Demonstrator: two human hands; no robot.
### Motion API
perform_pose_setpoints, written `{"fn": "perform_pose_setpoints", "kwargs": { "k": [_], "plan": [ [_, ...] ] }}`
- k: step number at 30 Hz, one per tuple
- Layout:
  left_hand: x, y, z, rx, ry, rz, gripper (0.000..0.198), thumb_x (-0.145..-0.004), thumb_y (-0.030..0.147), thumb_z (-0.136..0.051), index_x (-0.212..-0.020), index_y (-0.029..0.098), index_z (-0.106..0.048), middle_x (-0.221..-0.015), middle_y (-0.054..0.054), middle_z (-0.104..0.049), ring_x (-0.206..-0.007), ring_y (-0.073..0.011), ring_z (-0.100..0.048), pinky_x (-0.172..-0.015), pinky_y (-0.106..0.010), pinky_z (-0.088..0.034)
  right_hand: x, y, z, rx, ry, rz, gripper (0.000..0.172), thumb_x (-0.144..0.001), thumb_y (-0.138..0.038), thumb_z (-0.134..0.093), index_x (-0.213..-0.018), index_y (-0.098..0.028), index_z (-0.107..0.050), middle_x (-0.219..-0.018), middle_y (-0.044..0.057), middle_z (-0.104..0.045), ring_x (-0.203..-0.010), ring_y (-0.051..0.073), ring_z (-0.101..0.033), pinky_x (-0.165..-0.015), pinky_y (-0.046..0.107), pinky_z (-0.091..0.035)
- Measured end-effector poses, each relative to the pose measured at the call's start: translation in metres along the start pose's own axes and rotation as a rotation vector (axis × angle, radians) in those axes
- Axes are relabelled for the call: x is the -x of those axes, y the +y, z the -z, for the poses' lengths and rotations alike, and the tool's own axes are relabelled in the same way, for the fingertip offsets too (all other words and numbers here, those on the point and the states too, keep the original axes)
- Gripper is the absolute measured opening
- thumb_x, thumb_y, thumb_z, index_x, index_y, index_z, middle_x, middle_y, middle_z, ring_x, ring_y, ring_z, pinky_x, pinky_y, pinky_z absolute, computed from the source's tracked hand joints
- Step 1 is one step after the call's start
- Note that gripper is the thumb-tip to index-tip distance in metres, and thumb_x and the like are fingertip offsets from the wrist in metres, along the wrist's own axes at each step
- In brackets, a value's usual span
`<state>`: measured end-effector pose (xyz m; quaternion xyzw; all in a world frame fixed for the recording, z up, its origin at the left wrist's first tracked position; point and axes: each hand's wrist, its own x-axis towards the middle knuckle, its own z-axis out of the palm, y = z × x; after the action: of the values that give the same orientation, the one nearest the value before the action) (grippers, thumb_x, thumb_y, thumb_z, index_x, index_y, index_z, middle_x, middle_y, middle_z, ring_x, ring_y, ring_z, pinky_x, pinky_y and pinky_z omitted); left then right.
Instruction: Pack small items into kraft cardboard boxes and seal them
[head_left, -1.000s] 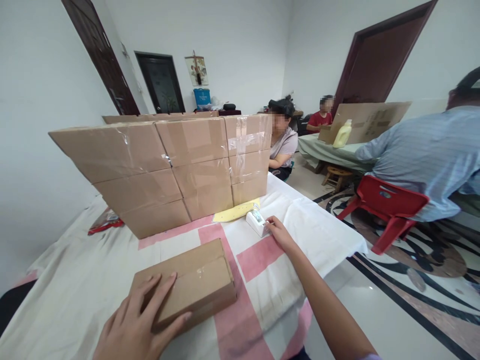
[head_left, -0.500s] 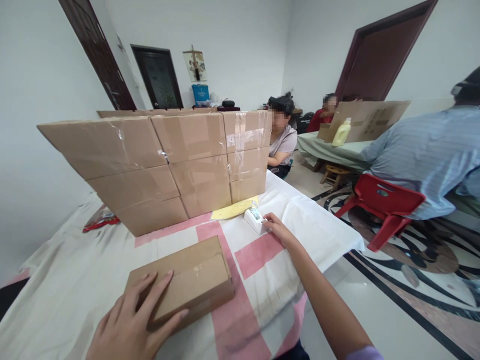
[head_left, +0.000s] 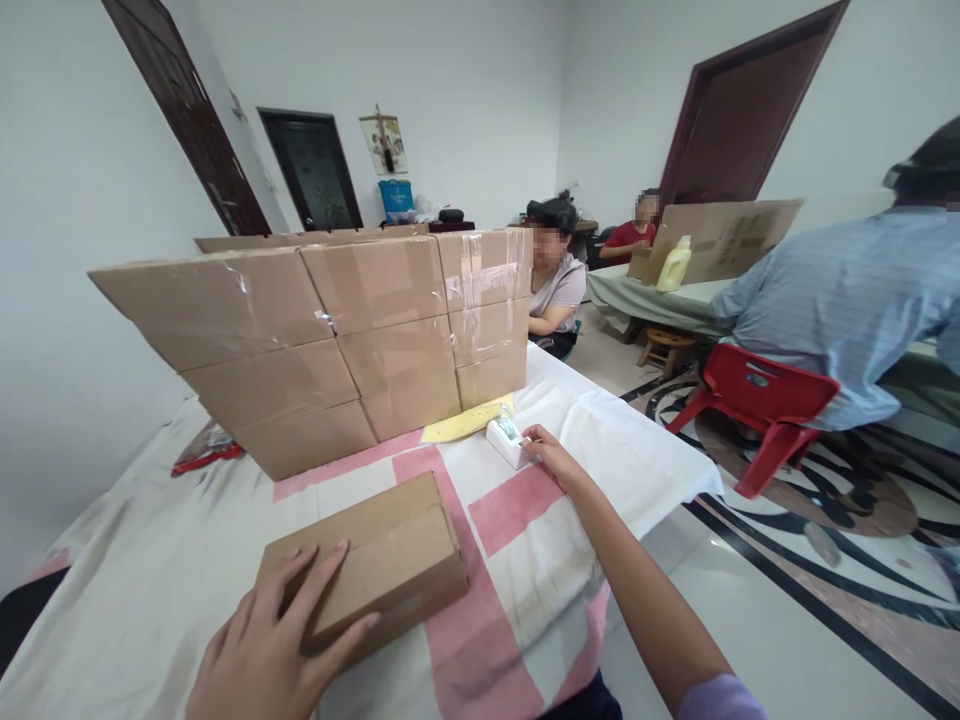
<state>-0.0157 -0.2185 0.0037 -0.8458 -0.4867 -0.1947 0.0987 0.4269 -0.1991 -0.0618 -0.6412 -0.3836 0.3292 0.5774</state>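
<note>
Box (head_left: 390, 555) partly hidden by left hand (head_left: 274, 635).

We can read no word or number for certain. Beyond the stack of cardboard boxes (head_left: 394, 345), a blue container (head_left: 395, 197) bears white lettering — too small for us to make out. To the right of the stack and farther back, a cardboard panel (head_left: 720, 240) carries dark printed marks, blurred past our reading. Also right of the stack, on the backrest of a red chair (head_left: 780, 392), we see a small label (head_left: 757, 379) — its wording too tiny to tell.
</note>
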Motion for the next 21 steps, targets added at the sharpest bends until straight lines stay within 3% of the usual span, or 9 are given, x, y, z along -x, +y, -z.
{"fn": "perform_pose_setpoints", "kwargs": {
  "k": [7, 12, 21],
  "plan": [
    [-0.001, 0.000, -0.001, -0.036, -0.025, -0.004, 0.062, -0.092, 0.058, -0.048, -0.148, 0.033, -0.049, -0.144, -0.010, -0.055, -0.114, -0.0300, -0.061, -0.085, -0.042, -0.050, -0.006, 0.010, -0.001, 0.001, 0.028, 0.015, 0.024, -0.071, -0.040, -0.062, -0.088, -0.023, -0.059, -0.077, -0.003, -0.053, -0.076, 0.018, -0.050, -0.071, 0.029, -0.037],
    [-0.002, -0.005, -0.004, 0.007, 0.011, -0.006, 0.057, -0.089, 0.057, -0.051, -0.145, 0.043, -0.051, -0.139, -0.006, -0.060, -0.115, -0.0305, -0.060, -0.084, -0.041, -0.051, -0.007, 0.014, -0.001, -0.005, 0.030, 0.009, 0.024, -0.073, -0.041, -0.060, -0.089, -0.023, -0.058, -0.076, -0.002, -0.056, -0.073, 0.018, -0.051, -0.069, 0.030, -0.038],
    [-0.002, -0.004, -0.004, 0.000, 0.020, -0.024, 0.056, -0.090, 0.056, -0.050, -0.144, 0.045, -0.051, -0.139, -0.005, -0.061, -0.116, -0.0311, -0.060, -0.083, -0.041, -0.051, -0.005, 0.014, -0.002, 0.029, 0.030, 0.050, 0.022, -0.076, -0.042, -0.060, -0.086, -0.023, -0.059, -0.079, -0.001, -0.057, -0.078, 0.019, -0.051, -0.071, 0.030, -0.039]
  ]
}}
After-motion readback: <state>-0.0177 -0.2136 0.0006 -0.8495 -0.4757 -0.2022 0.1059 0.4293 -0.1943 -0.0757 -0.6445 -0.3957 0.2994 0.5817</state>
